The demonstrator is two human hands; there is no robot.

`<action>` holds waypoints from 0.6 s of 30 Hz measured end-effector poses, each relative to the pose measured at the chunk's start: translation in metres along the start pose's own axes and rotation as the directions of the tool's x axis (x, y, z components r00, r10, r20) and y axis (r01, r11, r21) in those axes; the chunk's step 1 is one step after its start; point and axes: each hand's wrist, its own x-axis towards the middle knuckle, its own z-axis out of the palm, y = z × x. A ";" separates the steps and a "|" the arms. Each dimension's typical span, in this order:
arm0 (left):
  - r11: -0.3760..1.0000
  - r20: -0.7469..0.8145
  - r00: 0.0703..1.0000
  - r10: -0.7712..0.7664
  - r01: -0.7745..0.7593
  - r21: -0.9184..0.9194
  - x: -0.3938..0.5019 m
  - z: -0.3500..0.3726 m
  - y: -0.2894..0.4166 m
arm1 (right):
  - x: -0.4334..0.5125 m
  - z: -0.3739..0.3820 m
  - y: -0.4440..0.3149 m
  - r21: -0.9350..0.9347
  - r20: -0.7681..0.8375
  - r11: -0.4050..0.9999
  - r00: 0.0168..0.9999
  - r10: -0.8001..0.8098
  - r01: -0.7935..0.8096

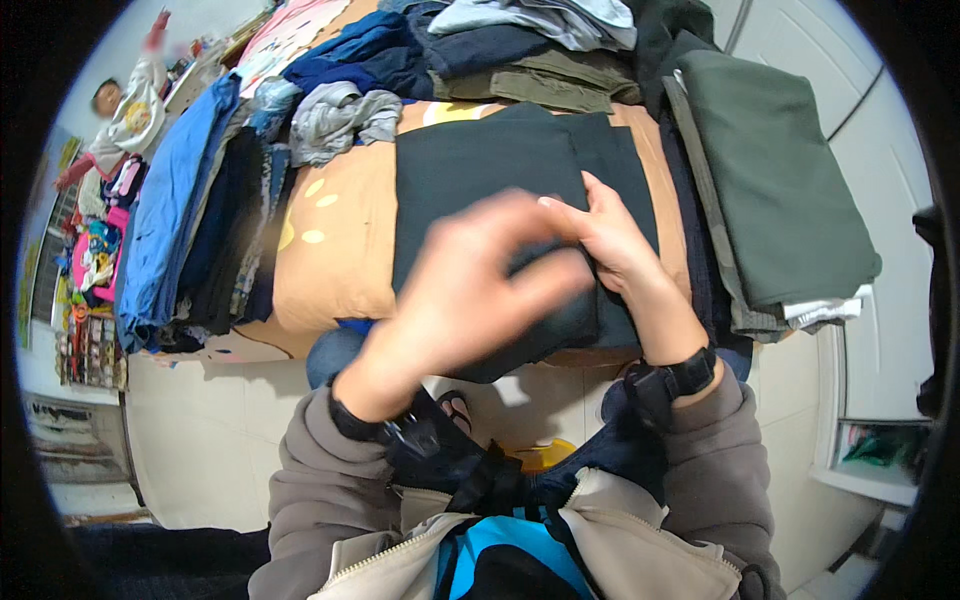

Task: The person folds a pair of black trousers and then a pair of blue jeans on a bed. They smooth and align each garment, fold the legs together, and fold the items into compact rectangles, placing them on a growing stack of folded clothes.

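A folded dark garment [487, 165], perhaps trousers, lies flat on the orange patterned bedding in front of me. My left hand [487, 270] is blurred above it, thumb spread from the curved fingers, with nothing seen in it. Its fingertips overlap the thumb side of my right hand [611, 232] in this view. My right hand is over the garment's right part, thumb and fingers apart; whether it touches the cloth is unclear. The two hands cover the garment's middle. Both wrists wear black straps.
Folded blue and dark clothes [180, 210] line the left side. A crumpled grey garment [337, 124] lies on the orange bedding [337, 225]. Olive trousers [555, 79] sit at the back, and a stack topped by a grey-green garment [772, 180] stands right. A child is at upper left.
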 end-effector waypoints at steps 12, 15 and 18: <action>0.833 -0.261 0.819 -0.511 0.398 -0.385 0.016 -0.040 -0.096 | -0.011 -0.038 -0.036 0.051 -0.009 0.990 0.992 -0.128 0.128; 0.799 -0.178 0.821 -0.542 0.438 -0.413 0.017 -0.045 -0.094 | -0.005 -0.052 -0.033 0.001 -0.038 0.996 0.996 -0.084 0.084; 0.794 -0.116 0.814 -0.570 0.508 -0.335 0.018 -0.050 -0.093 | 0.003 -0.057 -0.023 0.011 -0.042 1.000 0.999 -0.019 0.020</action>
